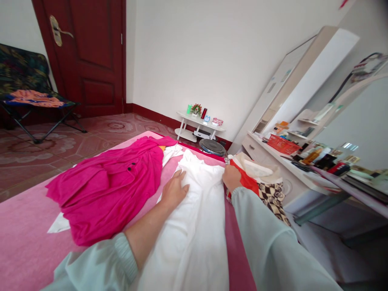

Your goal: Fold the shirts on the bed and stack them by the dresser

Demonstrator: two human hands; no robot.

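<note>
A long white garment [203,210] lies lengthwise on the pink bed cover in front of me, its gathered top end pointing away. My left hand [174,189] rests on its left edge, fingers stretched and thumb apart, pressing lightly on the cloth. At the upper right edge of the garment my right hand [232,177] is closed, pinching the white fabric; its fingertips are partly hidden. Left of my left hand a bright pink garment [121,178] with dark buttons is spread over some white cloth. Beside my right hand lie a red cloth [248,182] and a brown-and-cream patterned garment [273,198].
The pink bed cover [24,226] runs under the clothes. To the right stands a dressing table [263,147] with a red basket [282,144] and several bottles. A small white stand [194,118] is by the far wall; a folding chair [30,101] stands near the door [93,48].
</note>
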